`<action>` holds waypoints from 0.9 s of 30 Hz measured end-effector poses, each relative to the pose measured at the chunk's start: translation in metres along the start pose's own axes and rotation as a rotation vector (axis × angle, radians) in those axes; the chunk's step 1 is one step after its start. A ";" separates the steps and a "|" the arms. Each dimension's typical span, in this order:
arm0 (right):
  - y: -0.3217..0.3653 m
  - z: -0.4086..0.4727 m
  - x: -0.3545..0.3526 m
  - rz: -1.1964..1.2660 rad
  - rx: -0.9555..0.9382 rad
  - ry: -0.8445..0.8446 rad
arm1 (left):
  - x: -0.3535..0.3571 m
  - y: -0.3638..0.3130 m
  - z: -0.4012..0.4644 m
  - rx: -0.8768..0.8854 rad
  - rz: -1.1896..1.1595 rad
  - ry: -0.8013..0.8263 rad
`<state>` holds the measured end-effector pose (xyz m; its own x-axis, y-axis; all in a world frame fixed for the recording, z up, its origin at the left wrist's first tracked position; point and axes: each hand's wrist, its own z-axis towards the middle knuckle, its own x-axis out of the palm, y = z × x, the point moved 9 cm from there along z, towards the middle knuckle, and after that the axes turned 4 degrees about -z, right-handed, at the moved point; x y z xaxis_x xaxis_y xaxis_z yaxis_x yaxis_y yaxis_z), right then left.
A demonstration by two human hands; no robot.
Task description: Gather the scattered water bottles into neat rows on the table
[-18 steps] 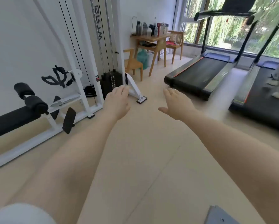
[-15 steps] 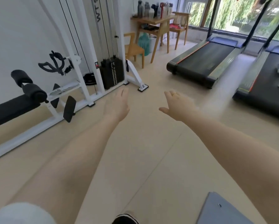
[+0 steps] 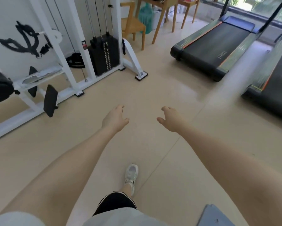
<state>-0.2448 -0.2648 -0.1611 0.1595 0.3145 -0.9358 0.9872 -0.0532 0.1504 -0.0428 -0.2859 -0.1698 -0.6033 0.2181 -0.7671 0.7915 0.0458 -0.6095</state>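
My left hand and my right hand are stretched out in front of me over the beige floor, both empty with loosely spread fingers. Only the legs of the wooden table show at the top edge of the head view; its top and the water bottles on it are out of frame. A large green water jug stands on the floor under the table.
A white cable weight machine stands to the left, a wooden chair beside the table. Two treadmills lie to the right. My white shoe steps forward. A grey panel lies at the bottom right.
The view has tilted down and moved forward: the tabletop with its bottles has left the frame. Both hands have dropped lower in view, and my foot has come into sight.
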 end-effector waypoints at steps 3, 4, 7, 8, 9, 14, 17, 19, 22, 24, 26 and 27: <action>-0.014 0.070 -0.035 0.089 0.047 0.003 | -0.013 -0.026 0.083 0.021 -0.006 0.026; -0.020 0.091 -0.046 0.116 0.064 0.000 | -0.018 -0.037 0.110 0.038 0.013 0.022; -0.046 0.149 -0.073 0.125 0.097 0.004 | -0.027 -0.076 0.190 0.111 0.042 0.026; -0.058 0.167 -0.079 0.131 0.113 0.011 | -0.027 -0.089 0.214 0.134 0.046 0.031; -0.072 0.185 -0.085 0.143 0.135 0.016 | -0.026 -0.102 0.236 0.153 0.054 0.037; -0.148 0.281 -0.116 0.181 0.246 0.006 | 0.004 -0.154 0.350 0.211 0.127 0.085; -0.194 0.356 -0.134 0.266 0.273 0.006 | 0.028 -0.185 0.428 0.233 0.168 0.111; -0.222 0.411 -0.157 0.330 0.270 0.012 | 0.033 -0.214 0.483 0.247 0.194 0.118; -0.255 0.498 -0.220 0.361 0.235 0.002 | 0.020 -0.266 0.571 0.251 0.153 0.091; -0.273 0.552 -0.265 0.385 0.220 -0.023 | 0.008 -0.298 0.626 0.235 0.076 0.080; -0.283 0.603 -0.297 0.397 0.204 -0.036 | 0.000 -0.324 0.675 0.242 0.015 0.064; -0.286 0.627 -0.307 0.402 0.195 -0.036 | -0.002 -0.335 0.697 0.247 -0.007 0.059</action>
<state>-0.5772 -0.9405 -0.1172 0.5271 0.1988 -0.8263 0.8272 -0.3430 0.4451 -0.3748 -0.9810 -0.1042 -0.5966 0.2752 -0.7539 0.7349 -0.1902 -0.6510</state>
